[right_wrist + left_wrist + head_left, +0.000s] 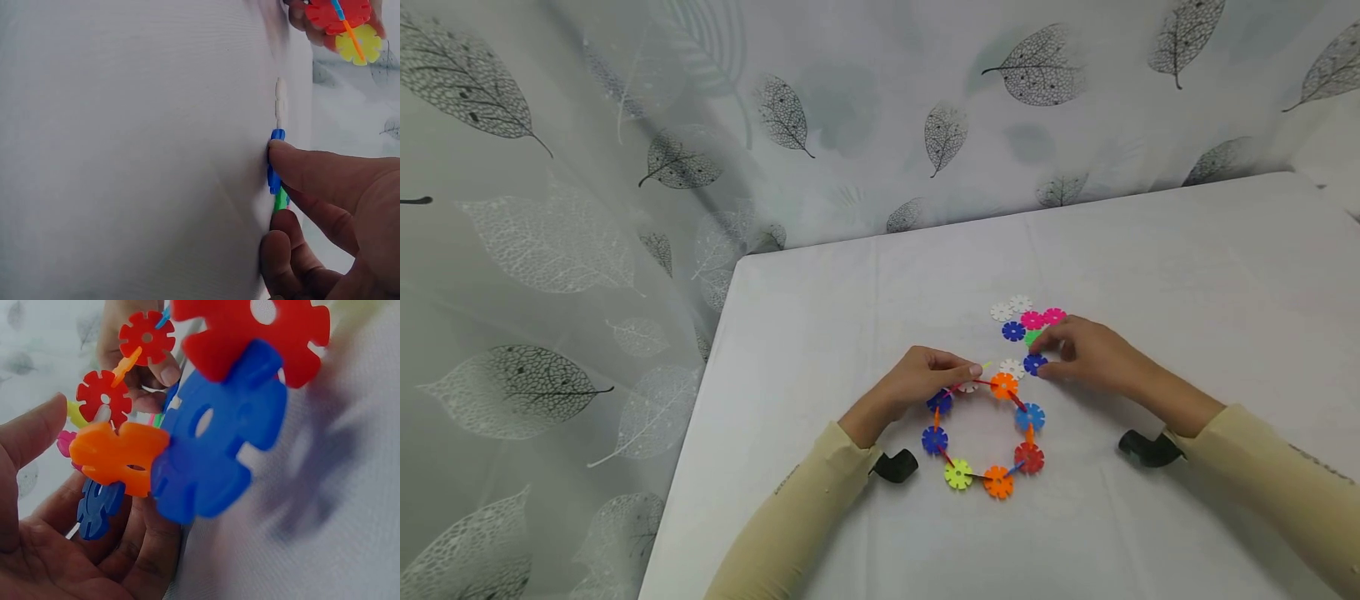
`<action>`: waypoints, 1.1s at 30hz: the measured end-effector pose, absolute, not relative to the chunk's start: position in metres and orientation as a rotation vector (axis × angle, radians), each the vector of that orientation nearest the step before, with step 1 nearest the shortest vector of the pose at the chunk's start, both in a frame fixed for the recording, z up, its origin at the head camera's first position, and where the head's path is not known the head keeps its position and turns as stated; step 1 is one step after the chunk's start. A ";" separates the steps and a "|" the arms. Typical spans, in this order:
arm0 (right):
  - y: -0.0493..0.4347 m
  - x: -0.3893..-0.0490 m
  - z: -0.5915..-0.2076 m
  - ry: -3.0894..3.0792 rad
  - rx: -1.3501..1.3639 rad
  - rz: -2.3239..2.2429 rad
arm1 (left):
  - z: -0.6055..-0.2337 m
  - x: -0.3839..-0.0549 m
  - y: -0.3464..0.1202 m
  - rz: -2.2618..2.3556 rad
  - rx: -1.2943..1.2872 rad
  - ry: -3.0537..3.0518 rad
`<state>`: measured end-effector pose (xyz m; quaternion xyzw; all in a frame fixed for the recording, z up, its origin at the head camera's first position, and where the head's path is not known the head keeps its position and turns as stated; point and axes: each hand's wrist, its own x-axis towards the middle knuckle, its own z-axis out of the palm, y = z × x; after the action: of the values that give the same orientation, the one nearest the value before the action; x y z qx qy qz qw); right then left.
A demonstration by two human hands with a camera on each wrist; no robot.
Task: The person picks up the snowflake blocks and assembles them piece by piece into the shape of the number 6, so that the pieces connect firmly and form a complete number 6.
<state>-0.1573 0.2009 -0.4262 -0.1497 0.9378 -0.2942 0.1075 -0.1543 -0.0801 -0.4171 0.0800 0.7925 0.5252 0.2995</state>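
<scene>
A ring of notched plastic interlocking discs, with a yellow-green disc (pixel 958 474), lies on the white table (pixel 805 333); some discs stand edge-on between flat ones. At its upper left my left hand (pixel 925 379) pinches the ring between thumb and fingers. In the left wrist view an orange disc (pixel 115 450) and a large blue disc (pixel 212 431) show by that hand. Just beyond the ring, my right hand (pixel 1093 354) holds a loose blue disc (pixel 1035 364) by its edge, thumb on it in the right wrist view. That disc stays at table level beside a white disc (pixel 1011 367).
Several loose discs lie behind the ring: white discs (pixel 1002 312), pink discs (pixel 1055 316), another blue disc (pixel 1013 331) and a partly covered green disc (pixel 1033 337). A leaf-patterned curtain (pixel 850 108) hangs behind and left of the table. Black wrist mounts (pixel 895 466) sit under both forearms.
</scene>
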 end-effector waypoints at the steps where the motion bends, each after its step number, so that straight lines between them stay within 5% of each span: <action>1: 0.201 -0.158 -0.426 2.756 -0.448 -0.858 | -0.417 -0.154 -0.080 1.397 0.212 2.101; 33: 0.184 -0.150 -0.411 2.515 -0.357 -1.389 | -0.420 -0.155 -0.082 1.419 0.242 2.069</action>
<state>-0.1497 0.1837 -0.4108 -0.1222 0.8621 -0.4761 0.1230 -0.1552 -0.0816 -0.4198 0.0916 0.7815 0.5360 0.3058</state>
